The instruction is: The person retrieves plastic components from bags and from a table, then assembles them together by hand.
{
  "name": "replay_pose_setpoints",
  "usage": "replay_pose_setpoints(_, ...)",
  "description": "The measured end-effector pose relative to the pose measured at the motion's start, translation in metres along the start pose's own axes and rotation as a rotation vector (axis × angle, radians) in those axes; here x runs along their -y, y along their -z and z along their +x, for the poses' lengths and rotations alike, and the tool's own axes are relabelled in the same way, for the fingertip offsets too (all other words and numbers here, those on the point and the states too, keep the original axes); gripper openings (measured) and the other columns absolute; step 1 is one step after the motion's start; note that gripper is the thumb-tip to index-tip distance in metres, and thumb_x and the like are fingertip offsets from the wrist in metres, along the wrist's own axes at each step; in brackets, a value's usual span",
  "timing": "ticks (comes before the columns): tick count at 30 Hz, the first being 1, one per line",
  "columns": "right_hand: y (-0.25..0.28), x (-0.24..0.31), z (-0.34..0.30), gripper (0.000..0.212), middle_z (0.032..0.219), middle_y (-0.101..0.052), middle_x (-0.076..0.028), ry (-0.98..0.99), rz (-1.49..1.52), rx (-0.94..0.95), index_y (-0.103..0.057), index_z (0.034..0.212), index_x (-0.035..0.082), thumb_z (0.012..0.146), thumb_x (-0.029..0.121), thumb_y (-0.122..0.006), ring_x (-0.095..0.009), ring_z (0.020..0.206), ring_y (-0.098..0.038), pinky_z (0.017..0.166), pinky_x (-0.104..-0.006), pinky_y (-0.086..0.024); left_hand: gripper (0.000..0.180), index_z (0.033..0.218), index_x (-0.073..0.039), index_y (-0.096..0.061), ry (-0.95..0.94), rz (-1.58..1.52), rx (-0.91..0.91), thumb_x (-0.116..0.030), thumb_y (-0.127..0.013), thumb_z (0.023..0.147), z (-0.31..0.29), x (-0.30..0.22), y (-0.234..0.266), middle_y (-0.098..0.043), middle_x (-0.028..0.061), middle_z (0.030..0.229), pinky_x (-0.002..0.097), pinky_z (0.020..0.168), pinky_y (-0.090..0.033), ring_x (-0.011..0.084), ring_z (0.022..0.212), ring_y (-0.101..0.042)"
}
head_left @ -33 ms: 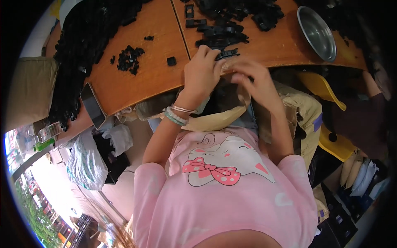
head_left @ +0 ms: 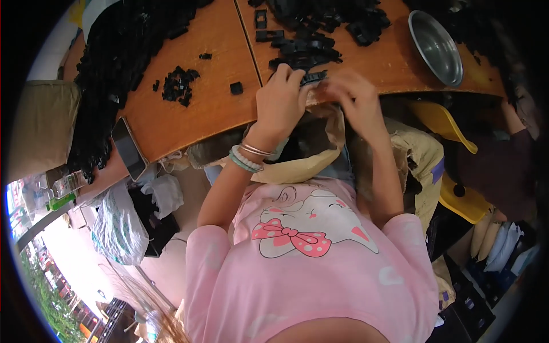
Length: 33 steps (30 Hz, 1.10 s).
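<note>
A small black plastic part (head_left: pixel 313 78) sits at the table's near edge, its surface grooved and its exact kind unclear. Curled fingers of my left hand (head_left: pixel 278 108) grip its left end; bracelets circle that wrist. Close to the part's right end is my right hand (head_left: pixel 360 106), its fingertips smeared by motion, so whether they touch the part does not show. Just beyond my hands lie several similar black plastic parts (head_left: pixel 306 51) in a loose pile.
Left on the wooden table (head_left: pixel 211 108) are tiny black pieces (head_left: pixel 179 86), a black block (head_left: pixel 236 88) and a large black heap (head_left: pixel 126 51). A metal bowl (head_left: pixel 437 48) tilts at right. A phone (head_left: pixel 129 147) rests by the left edge; an open sack (head_left: pixel 303 167) hangs below my hands.
My right hand has shifted slightly, its fingers now drawn in toward the part's right end. The left hand keeps its grip on the part almost unmoved.
</note>
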State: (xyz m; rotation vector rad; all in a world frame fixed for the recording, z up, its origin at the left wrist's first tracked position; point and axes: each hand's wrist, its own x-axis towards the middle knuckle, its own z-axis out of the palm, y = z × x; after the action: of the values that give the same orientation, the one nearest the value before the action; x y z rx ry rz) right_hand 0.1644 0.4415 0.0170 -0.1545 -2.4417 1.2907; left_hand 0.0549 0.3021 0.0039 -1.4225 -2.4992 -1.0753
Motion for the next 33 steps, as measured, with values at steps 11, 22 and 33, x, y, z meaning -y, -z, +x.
replay_pose_setpoints(11, 0.033, -0.056, 0.058, 0.01, 0.091, -0.062, -0.01, -0.089, -0.654, -0.094, -0.067, 0.077, 0.002, 0.074, 0.012, -0.068, -0.031, 0.09, -0.059, 0.077, -0.0426, -0.047, 0.026, 0.1, -0.006, -0.057, 0.016, 0.07, 0.139, -0.016, -0.068, 0.078, 0.004, 0.001, -0.005, -0.052, 0.0107, 0.09, 0.0363, 0.057, -0.047, 0.0281, 0.072, -0.06)
replay_pose_setpoints(22, 0.052, -0.023, 0.007, 0.031, 0.09, -0.064, -0.023, -0.47, -0.622, -0.09, -0.06, 0.099, -0.002, 0.073, 0.012, -0.068, -0.038, 0.088, -0.061, 0.08, -0.0437, -0.047, 0.032, 0.103, -0.003, -0.057, 0.053, -0.027, 0.06, -0.014, -0.071, 0.075, -0.001, -0.001, -0.015, -0.054, 0.008, 0.085, 0.0316, 0.058, -0.048, 0.0232, 0.068, -0.06)
replay_pose_setpoints(33, -0.01, 0.017, -0.013, 0.033, 0.11, -0.062, -0.007, -0.13, 0.552, -0.173, -0.061, 0.1, 0.002, 0.07, -0.004, -0.071, -0.015, 0.097, -0.057, 0.083, -0.0283, -0.044, 0.034, 0.115, 0.01, -0.053, 0.829, -1.416, 0.298, -0.006, -0.062, 0.086, -0.011, -0.002, 0.04, -0.064, 0.0128, 0.095, 0.0229, 0.062, -0.049, 0.0172, 0.082, -0.064)
